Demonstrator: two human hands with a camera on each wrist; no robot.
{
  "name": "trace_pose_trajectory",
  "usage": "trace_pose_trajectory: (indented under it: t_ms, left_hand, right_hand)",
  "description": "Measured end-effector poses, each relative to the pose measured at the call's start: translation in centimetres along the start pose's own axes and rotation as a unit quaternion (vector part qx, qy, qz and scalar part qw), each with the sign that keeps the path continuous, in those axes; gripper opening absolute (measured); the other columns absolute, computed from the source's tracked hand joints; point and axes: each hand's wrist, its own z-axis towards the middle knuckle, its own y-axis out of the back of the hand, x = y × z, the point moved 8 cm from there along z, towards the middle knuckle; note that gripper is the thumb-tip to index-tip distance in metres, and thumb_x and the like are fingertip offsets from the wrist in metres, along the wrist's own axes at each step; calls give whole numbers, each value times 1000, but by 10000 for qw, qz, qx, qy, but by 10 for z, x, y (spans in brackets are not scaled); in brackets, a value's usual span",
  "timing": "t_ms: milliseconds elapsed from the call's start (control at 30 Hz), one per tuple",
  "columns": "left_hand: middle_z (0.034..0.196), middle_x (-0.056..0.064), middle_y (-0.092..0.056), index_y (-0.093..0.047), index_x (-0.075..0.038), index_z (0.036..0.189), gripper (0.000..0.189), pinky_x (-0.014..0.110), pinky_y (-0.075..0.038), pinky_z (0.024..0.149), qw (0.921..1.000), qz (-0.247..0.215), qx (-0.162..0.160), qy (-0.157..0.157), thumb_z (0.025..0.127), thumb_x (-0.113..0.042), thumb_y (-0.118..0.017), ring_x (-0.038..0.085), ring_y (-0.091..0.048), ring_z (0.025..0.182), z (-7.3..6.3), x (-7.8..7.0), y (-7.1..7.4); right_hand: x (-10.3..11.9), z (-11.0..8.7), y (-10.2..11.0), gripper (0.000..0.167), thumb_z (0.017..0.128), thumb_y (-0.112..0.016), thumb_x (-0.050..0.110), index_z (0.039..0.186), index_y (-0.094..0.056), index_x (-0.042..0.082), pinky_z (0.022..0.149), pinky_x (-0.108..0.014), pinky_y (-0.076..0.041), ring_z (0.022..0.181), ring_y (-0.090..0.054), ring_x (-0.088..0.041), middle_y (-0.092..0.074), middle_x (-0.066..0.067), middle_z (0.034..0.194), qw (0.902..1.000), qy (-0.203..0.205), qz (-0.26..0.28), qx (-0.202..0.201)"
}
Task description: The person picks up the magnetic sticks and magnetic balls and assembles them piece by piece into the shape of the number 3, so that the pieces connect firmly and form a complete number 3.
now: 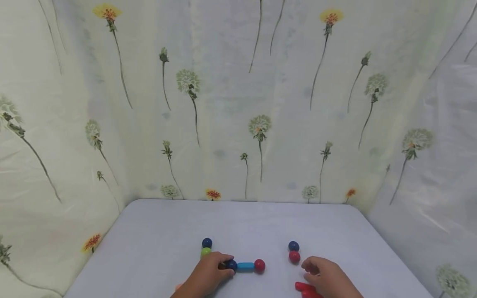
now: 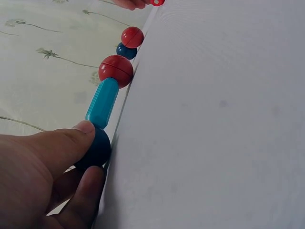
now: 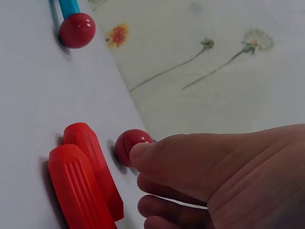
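Left hand [image 1: 214, 268] pinches glossy dark-blue ball [image 1: 232, 265] | right hand [image 1: 325, 273] loose, empty, beside ribbed red plastic rods [image 3: 78, 183] | slick curve could slip, twisting light-blue plastic rod [image 2: 102, 103] askew!

Three blue balls [image 1: 232, 265], two red balls [image 1: 259, 265]
Two red rods [image 1: 304, 286], one blue rod [image 1: 245, 266], one green piece [image 1: 205, 251], one orange piece [image 1: 178, 286]

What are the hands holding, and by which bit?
The left hand pinches the dark blue ball at one end of the turquoise stick; the right hand holds nothing.
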Motion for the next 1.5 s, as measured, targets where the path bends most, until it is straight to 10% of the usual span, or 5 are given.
trace_pose_trajectory:
  t_ms: [1500]
  left_hand:
    - [111,0,-72,-77,-17,126,40,56,-56,97,9998,-69,59,182,87,-21,-86,20,-59,96,1,4,-2]
  right_hand:
    - [-20,0,-16,12,91,-80,17,99,-75,10,82,-42,-59,81,-58,-19,-69,0,87,9989,39,-71,453]
